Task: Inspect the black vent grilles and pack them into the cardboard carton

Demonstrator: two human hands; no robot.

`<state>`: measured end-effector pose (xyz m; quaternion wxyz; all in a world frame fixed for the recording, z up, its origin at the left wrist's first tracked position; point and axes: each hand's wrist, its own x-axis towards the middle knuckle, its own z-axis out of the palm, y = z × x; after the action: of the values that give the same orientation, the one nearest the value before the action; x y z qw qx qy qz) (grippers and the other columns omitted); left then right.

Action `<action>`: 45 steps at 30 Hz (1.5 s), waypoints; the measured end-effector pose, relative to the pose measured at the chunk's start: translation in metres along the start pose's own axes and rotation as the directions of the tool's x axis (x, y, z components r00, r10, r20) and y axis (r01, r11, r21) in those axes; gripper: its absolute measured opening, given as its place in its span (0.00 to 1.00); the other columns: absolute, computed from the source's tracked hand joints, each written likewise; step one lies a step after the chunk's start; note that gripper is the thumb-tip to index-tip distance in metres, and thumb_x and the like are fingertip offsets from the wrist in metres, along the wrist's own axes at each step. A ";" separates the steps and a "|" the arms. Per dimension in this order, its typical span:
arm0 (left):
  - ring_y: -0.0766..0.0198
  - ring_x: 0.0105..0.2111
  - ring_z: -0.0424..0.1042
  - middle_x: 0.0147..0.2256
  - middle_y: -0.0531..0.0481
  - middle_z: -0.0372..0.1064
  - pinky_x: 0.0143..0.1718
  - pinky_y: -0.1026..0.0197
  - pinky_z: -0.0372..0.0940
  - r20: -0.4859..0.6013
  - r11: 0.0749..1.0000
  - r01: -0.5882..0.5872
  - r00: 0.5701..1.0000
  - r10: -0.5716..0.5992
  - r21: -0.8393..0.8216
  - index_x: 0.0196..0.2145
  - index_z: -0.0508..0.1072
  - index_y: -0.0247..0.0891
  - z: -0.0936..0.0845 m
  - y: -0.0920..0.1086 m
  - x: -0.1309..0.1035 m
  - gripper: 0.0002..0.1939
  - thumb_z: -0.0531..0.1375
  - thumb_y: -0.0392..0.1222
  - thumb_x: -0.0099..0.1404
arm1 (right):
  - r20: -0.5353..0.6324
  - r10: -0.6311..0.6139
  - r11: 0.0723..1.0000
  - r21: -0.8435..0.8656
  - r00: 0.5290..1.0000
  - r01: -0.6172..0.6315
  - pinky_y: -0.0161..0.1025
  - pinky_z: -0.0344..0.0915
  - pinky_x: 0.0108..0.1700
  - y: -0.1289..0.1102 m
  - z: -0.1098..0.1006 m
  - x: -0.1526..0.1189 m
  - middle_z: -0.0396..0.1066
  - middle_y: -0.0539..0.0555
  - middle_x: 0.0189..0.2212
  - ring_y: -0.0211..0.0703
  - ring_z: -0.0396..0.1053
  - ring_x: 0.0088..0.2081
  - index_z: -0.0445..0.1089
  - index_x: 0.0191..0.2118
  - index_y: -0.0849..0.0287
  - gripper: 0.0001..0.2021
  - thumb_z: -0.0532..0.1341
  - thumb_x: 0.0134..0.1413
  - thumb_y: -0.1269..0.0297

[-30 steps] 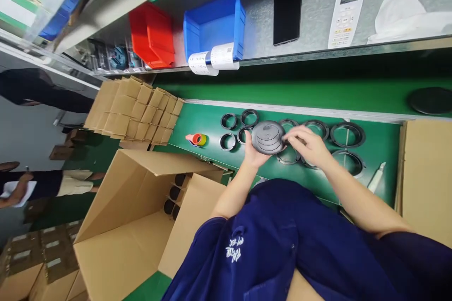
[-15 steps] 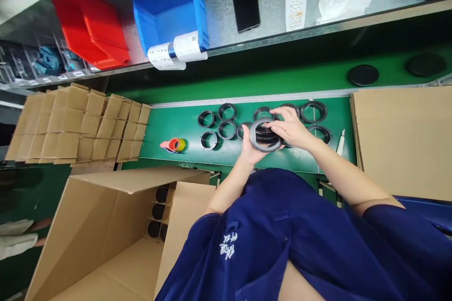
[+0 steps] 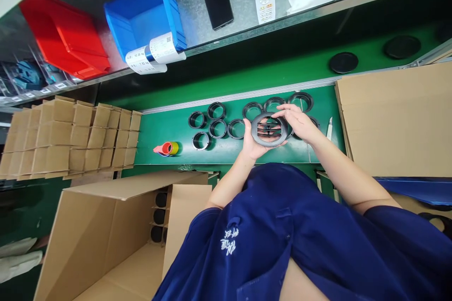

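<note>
A round black air vent (image 3: 270,141), with a wide ring and slats across its opening, is tilted up toward me above the green bench. My left hand (image 3: 253,147) is wrapped around its left side and underside, with fingers visible through the slats. At the upper right of the ring, my right hand (image 3: 298,123) has its fingertips on the rim, the thumb partly hidden. Just behind the vent stand several loose black rings (image 3: 252,110). To the left is another group of black rings (image 3: 217,128).
A roll of yellow tape (image 3: 172,148) with a red piece and a utility knife (image 3: 329,129) lie on the bench (image 3: 183,156). An open carton (image 3: 88,225) stands lower left, cardboard dividers (image 3: 52,138) beyond it. Flat cardboard (image 3: 395,122) is at right. A shelf overhead carries a blue bin (image 3: 141,23).
The vent has turned to face me more, so its slats now show light between them. My right fingers have shifted from the opening to the rim. The whole view has swung slightly right.
</note>
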<state>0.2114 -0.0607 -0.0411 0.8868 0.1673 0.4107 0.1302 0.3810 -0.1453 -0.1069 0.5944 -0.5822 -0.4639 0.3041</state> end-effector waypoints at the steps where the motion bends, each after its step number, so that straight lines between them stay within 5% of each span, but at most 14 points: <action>1: 0.31 0.60 0.68 0.58 0.27 0.70 0.55 0.18 0.60 -0.003 1.000 0.007 1.000 -0.007 0.008 0.57 0.72 0.34 0.001 -0.002 0.001 0.46 0.45 0.79 0.65 | -0.004 0.010 1.000 0.016 1.000 -0.010 0.54 0.55 0.68 0.002 -0.001 -0.001 0.68 0.58 0.57 0.51 0.63 0.64 0.81 0.48 0.52 0.34 0.43 0.72 0.37; 12: 0.31 0.58 0.70 0.57 0.26 0.71 0.54 0.20 0.63 -0.004 0.999 0.011 1.000 -0.010 0.036 0.59 0.71 0.35 0.010 -0.014 0.008 0.46 0.45 0.78 0.65 | -0.051 0.085 0.988 0.136 0.995 -0.078 0.57 0.53 0.70 0.013 -0.006 -0.013 0.70 0.55 0.56 0.54 0.63 0.63 0.82 0.46 0.48 0.34 0.44 0.69 0.33; 17: 0.30 0.60 0.68 0.58 0.25 0.70 0.54 0.22 0.64 -0.008 1.000 0.016 1.000 -0.015 0.021 0.58 0.71 0.33 0.007 -0.013 0.011 0.47 0.45 0.78 0.65 | -0.054 0.094 0.960 0.271 0.994 -0.076 0.55 0.65 0.64 0.023 -0.003 -0.019 0.63 0.54 0.63 0.52 0.60 0.65 0.73 0.61 0.44 0.36 0.35 0.71 0.37; 20: 0.33 0.60 0.69 0.56 0.28 0.72 0.56 0.25 0.64 -0.047 1.000 -0.001 0.999 0.002 0.022 0.58 0.72 0.34 0.000 -0.012 0.014 0.46 0.44 0.77 0.66 | -0.024 -0.021 0.999 0.025 1.000 0.021 0.63 0.57 0.68 0.028 0.007 -0.032 0.57 0.55 0.68 0.57 0.54 0.69 0.70 0.64 0.44 0.35 0.36 0.71 0.37; 23: 0.39 0.61 0.69 0.55 0.34 0.75 0.60 0.31 0.64 -0.109 0.997 0.002 0.994 0.007 0.076 0.60 0.71 0.36 -0.009 -0.018 0.020 0.44 0.43 0.75 0.69 | 0.159 -0.135 0.945 -0.275 0.978 0.175 0.69 0.48 0.69 0.032 0.021 -0.049 0.50 0.59 0.72 0.67 0.43 0.71 0.69 0.65 0.48 0.32 0.51 0.67 0.35; 26: 0.41 0.62 0.68 0.55 0.33 0.75 0.62 0.38 0.64 -0.132 0.989 0.046 0.991 -0.027 0.141 0.62 0.70 0.34 -0.017 -0.031 0.029 0.45 0.45 0.75 0.69 | 0.291 -0.065 0.905 -0.386 0.955 0.179 0.71 0.49 0.68 0.037 0.033 -0.059 0.40 0.64 0.74 0.72 0.38 0.72 0.55 0.74 0.51 0.44 0.62 0.58 0.34; 28: 0.41 0.62 0.69 0.56 0.32 0.74 0.62 0.40 0.65 -0.141 0.980 0.102 0.987 -0.078 0.173 0.64 0.68 0.34 -0.019 -0.039 0.035 0.45 0.46 0.75 0.68 | 0.308 0.018 0.906 -0.407 0.951 0.114 0.68 0.52 0.66 0.045 0.037 -0.059 0.42 0.65 0.73 0.71 0.43 0.71 0.48 0.76 0.49 0.49 0.64 0.56 0.35; 32: 0.40 0.61 0.70 0.62 0.35 0.67 0.60 0.30 0.64 -0.194 0.955 0.178 0.972 -0.133 0.237 0.71 0.56 0.49 -0.022 -0.040 0.042 0.44 0.45 0.76 0.67 | 0.111 0.188 0.861 -0.497 0.976 -0.110 0.61 0.59 0.62 0.080 0.027 -0.053 0.52 0.68 0.67 0.67 0.54 0.65 0.47 0.76 0.51 0.47 0.64 0.57 0.40; 36: 0.42 0.62 0.68 0.67 0.34 0.59 0.61 0.29 0.62 -0.241 0.955 0.126 0.969 -0.060 0.268 0.73 0.46 0.55 -0.035 -0.028 0.038 0.42 0.49 0.72 0.68 | -0.183 0.279 0.651 -0.686 0.943 -0.325 0.66 0.55 0.61 0.131 0.006 -0.058 0.50 0.73 0.66 0.75 0.49 0.65 0.51 0.75 0.59 0.48 0.63 0.57 0.38; 40: 0.43 0.63 0.67 0.66 0.32 0.60 0.63 0.33 0.61 -0.279 0.953 0.125 0.959 -0.044 0.277 0.71 0.51 0.48 -0.059 -0.020 0.027 0.39 0.49 0.69 0.71 | -0.141 0.306 0.537 -0.791 0.942 -0.293 0.69 0.49 0.63 0.160 -0.003 -0.075 0.47 0.74 0.69 0.78 0.45 0.67 0.49 0.75 0.61 0.49 0.60 0.58 0.35; 45: 0.44 0.61 0.70 0.64 0.30 0.63 0.61 0.36 0.64 -0.357 0.964 0.123 0.933 -0.032 0.235 0.67 0.58 0.43 -0.084 -0.012 0.019 0.34 0.50 0.66 0.72 | -0.180 0.241 0.503 -0.817 0.954 -0.281 0.72 0.39 0.68 0.151 -0.013 -0.070 0.33 0.70 0.75 0.75 0.35 0.73 0.42 0.77 0.63 0.42 0.50 0.68 0.41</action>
<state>0.1598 -0.0489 -0.1101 0.7752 0.2367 0.5815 0.0692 0.3928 -0.1926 -0.2662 0.2022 -0.8634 -0.4462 0.1204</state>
